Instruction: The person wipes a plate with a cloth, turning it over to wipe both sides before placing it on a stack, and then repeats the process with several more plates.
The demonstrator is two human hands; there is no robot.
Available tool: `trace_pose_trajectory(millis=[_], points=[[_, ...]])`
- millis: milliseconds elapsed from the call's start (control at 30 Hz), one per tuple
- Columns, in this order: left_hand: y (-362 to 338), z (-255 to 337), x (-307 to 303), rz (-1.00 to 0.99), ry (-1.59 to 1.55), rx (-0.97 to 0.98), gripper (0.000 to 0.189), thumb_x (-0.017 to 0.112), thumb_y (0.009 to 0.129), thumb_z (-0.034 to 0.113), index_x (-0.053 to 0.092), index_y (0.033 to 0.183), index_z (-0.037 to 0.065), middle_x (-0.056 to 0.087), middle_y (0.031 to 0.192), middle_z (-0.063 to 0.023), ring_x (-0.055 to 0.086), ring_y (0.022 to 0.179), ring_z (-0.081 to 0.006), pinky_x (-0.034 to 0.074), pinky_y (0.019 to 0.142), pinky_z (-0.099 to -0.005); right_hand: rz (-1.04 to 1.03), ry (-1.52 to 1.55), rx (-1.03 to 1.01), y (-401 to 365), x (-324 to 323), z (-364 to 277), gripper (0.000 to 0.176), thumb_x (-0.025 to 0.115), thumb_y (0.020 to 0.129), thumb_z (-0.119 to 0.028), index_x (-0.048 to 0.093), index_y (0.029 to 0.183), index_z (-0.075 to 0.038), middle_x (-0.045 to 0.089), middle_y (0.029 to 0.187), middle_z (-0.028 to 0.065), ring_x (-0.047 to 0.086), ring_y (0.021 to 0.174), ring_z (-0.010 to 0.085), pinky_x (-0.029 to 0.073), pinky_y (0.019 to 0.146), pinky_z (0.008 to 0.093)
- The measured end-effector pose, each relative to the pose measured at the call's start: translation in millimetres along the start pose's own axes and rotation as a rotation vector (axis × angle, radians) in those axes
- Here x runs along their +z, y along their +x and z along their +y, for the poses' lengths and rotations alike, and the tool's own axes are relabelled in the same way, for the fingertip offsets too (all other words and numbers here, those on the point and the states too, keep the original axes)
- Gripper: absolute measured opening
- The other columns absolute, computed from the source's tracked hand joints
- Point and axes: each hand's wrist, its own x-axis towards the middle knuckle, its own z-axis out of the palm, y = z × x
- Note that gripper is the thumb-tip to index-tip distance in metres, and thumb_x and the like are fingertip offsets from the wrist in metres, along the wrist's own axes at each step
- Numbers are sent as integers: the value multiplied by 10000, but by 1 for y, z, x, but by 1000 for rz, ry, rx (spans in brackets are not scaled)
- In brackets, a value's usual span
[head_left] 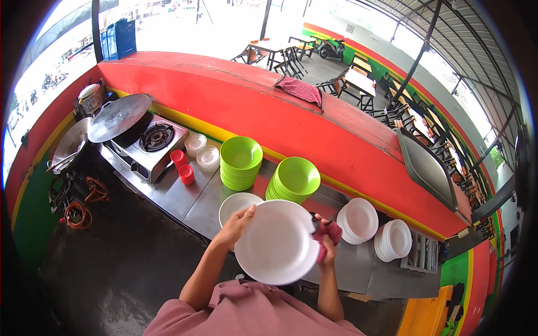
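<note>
A wide white bowl [276,242] is held up in front of my chest, its inside facing me. My left hand [237,225] grips its upper left rim, thumb on the inner side. In my right hand [328,246] is a bunched dark red cloth [332,231], pressed at the bowl's right edge. Behind the held bowl, another white bowl [238,204] sits on the steel counter, partly covered from view. Just beyond stand two stacks of green bowls, the left stack [241,162] and the right stack [294,182].
Two stacks of white bowls [358,220] [393,239] stand to the right on the steel counter [347,260], near a grey cutlery rack [421,253]. Left are red cups [186,175], clear tubs [208,158], a gas stove [157,140] and a wok [119,117]. A red wall [224,109] runs behind.
</note>
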Motion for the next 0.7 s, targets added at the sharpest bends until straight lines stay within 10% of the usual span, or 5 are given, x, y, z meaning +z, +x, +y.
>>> trace_pose_trajectory(millis=[133,367,467,500,700], points=[[-3,-14,23,-29,-197,-275,464,467,1024,369,541,1297,1,631,1166,-91,618,1019,-165,522,856,-317,122,295,2,10,39,-19,638,434,905,-558,525,1119,36,580,1227,232,557,1135,306,297,1127,487],[3,-43,32,-215,-580,-264,598,436,994,475,476,1382,22,565,1298,-96,579,1116,-204,435,998,-353,-27,390,-146,14,-23,16,725,288,920,-659,539,804,12,536,709,100,574,723,215,492,879,385],[-12,-31,39,-183,-204,80,626,367,1006,532,549,1330,29,608,1219,-127,579,1085,-200,435,942,-324,590,-384,-154,-4,-17,33,443,435,945,-513,558,1025,-95,601,945,50,609,853,181,527,790,406],[-22,-23,42,-236,-137,152,633,356,1008,549,579,1310,39,633,1171,-127,586,1050,-196,436,917,-301,567,83,22,-4,-16,26,413,459,945,-492,568,1096,-122,623,1029,39,630,932,190,529,823,414],[-43,-29,50,-55,434,263,470,501,1011,408,678,1088,-20,660,720,-107,556,660,-100,496,614,-317,651,129,277,-34,-25,56,450,447,961,-466,568,1228,-125,630,1180,37,614,1078,216,498,921,383]])
